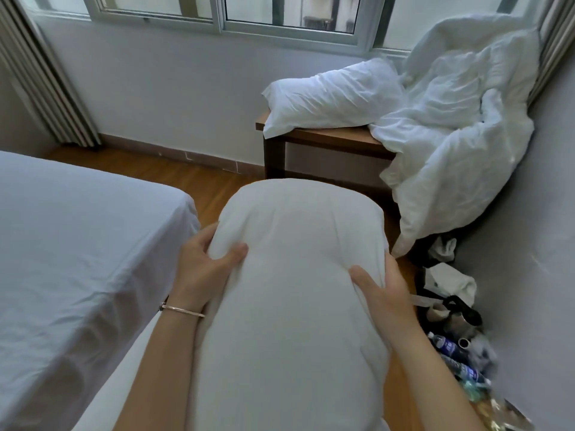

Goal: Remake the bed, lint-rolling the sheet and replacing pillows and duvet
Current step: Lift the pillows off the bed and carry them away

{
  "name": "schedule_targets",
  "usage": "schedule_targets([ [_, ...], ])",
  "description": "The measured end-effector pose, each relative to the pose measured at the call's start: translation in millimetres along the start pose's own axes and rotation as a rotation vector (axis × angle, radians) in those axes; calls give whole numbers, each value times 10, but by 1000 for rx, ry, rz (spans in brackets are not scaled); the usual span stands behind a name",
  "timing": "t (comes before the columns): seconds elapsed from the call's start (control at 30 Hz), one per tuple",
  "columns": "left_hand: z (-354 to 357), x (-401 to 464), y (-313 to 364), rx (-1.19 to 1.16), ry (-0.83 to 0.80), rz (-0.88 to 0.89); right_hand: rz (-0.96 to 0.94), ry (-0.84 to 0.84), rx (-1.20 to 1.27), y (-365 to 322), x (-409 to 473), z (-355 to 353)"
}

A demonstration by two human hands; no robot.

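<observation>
Both hands gripping 1 pillow mid-air beside the bed: left hand pinching its left edge, right hand its right. Looking light, soft, squashy; fabric bunching, so side grips are probably holding best. Second pillow sitting on the table.

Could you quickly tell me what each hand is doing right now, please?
Left hand: grips the pillow.
Right hand: grips the same pillow.

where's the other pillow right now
In the head view, upper right: the second pillow lies on the wooden side table under the window, against the crumpled duvet.
</observation>
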State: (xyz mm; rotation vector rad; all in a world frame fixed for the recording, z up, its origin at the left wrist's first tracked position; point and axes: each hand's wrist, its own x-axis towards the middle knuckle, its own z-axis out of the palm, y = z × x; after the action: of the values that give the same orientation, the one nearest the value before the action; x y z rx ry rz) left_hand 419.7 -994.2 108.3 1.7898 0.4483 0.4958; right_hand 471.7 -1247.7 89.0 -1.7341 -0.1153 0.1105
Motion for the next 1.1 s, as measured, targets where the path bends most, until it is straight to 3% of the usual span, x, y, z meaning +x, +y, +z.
schedule_targets([
  [0.43, 1658, 4597, 710, -128, -102, 154, -192, 149, -32, -683, 4646, 243],
  [0.67, 2559, 6871, 1423, -143, -107, 347, -331, 347, -88, -1241, 6957, 177],
  [0.9, 3196, 9071, 2239, -209, -240, 528, -433, 561, -34, -1906, 8844, 267],
  [1.0, 3576, 10212, 2168, -158, -343, 540, -362, 622, -65, -1820, 9754, 499],
  [1.1, 4211, 11291, 1659, 298, -440, 480, -51, 580, -187, -1333, 10678, 834],
])
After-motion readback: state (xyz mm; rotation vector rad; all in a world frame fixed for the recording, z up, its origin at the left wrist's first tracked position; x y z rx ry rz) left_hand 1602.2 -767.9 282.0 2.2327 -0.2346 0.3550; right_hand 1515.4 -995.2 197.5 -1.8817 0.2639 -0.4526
